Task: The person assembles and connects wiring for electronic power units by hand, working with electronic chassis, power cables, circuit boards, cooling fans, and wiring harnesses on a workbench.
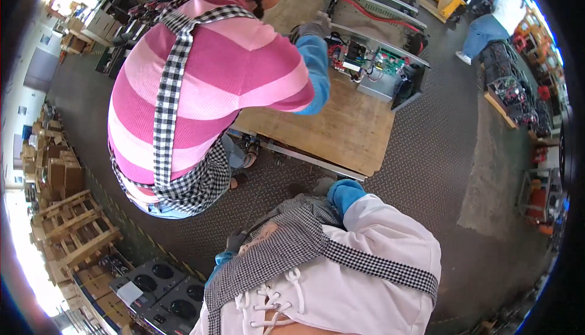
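Observation:
My right hand, in a grey glove below a blue sleeve cover, hangs beside the near edge of the wooden-topped table. Its fingers are mostly hidden behind my checked apron. Lower on the left, my left hand wears a similar grey glove and is by the apron's side; its fingers are too small and covered to read. Nothing can be made out in either hand. Farther up the table, open metal chassis with circuit boards and wiring lie in a row, beyond my reach as I stand.
A co-worker in a pink striped sweater leans over the table at my left, a gloved hand at a chassis. Behind lie a wooden pallet, cartons and black units. Another person stands far right near a yellow pallet jack.

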Demonstrator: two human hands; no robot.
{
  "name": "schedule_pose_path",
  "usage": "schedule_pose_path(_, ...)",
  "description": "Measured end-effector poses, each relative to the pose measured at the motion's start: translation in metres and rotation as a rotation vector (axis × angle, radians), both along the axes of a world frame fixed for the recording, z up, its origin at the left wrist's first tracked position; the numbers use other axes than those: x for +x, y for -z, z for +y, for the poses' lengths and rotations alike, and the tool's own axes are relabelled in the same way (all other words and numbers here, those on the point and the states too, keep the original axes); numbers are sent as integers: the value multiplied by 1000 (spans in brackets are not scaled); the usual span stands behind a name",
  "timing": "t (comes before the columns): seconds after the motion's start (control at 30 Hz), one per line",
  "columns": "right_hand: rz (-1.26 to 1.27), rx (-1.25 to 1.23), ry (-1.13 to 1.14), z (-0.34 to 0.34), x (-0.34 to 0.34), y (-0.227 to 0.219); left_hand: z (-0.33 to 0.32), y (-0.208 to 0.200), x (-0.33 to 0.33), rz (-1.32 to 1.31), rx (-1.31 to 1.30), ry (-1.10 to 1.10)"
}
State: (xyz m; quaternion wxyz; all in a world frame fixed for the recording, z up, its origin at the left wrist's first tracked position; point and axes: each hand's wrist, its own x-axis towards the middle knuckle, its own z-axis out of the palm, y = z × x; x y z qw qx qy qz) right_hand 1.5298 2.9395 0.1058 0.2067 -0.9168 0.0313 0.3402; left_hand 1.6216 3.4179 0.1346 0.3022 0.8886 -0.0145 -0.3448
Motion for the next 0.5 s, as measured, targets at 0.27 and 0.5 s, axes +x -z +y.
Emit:
schedule_pose_path(0.27,-86,-52,6,18,32,-33,12,-38,-31,85,92,-22)
schedule_pose_path(0.5,84,172,232,34,34,-20,-3,-130,-54,106,60,-256)
